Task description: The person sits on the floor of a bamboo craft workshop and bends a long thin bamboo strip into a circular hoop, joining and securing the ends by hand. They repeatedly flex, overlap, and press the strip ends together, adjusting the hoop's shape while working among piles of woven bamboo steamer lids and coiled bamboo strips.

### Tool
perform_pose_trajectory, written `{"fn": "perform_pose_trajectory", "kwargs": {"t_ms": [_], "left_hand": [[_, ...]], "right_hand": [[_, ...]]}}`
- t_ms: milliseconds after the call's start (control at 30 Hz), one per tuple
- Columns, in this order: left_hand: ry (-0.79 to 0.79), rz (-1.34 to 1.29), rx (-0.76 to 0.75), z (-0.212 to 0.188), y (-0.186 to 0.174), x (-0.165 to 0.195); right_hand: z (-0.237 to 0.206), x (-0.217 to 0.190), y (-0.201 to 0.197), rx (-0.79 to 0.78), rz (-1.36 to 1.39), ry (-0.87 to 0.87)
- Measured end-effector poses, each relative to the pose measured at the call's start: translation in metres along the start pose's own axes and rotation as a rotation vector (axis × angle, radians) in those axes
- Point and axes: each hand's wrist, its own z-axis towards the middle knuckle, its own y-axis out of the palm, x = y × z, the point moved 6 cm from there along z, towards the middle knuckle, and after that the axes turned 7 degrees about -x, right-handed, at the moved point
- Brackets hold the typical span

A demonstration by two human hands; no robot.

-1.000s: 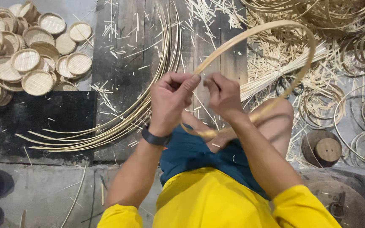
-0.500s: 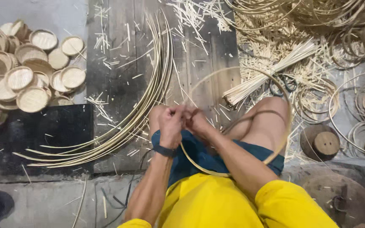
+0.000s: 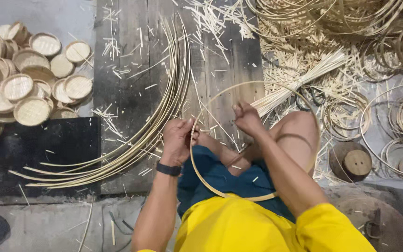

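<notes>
A thin bamboo strip bent into a hoop [image 3: 220, 190] circles my lap and raised knee. My left hand [image 3: 178, 140] pinches the hoop's left side where the ends overlap, fingers closed on it. A little further right and higher, my right hand [image 3: 247, 117] is closed on a thin sliver that runs down toward the left hand. I wear a black wristband [image 3: 168, 169] on the left wrist, a yellow shirt and blue shorts.
A sheaf of long curved bamboo strips [image 3: 136, 140] lies on the dark wooden planks [image 3: 127, 93] left of my hands. Round woven trays [image 3: 24, 88] pile up at far left. A tied bundle of sticks [image 3: 299, 84], finished hoops [image 3: 397, 116] and a round wooden block [image 3: 356, 163] lie to the right.
The hoop came down from in front of me and now lies around my lap. My hands, joined half a second ago, have parted, the right moving up and right.
</notes>
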Motion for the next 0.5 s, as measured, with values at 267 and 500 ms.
{"fn": "perform_pose_trajectory", "kwargs": {"t_ms": [267, 500], "left_hand": [[-0.029, 0.080, -0.091, 0.003, 0.027, -0.004], [-0.021, 0.137, 0.035, -0.013, 0.040, -0.012]], "right_hand": [[-0.020, -0.123, -0.089, 0.158, -0.624, -0.929], [0.006, -0.086, -0.061, -0.150, -0.865, -0.577]]}}
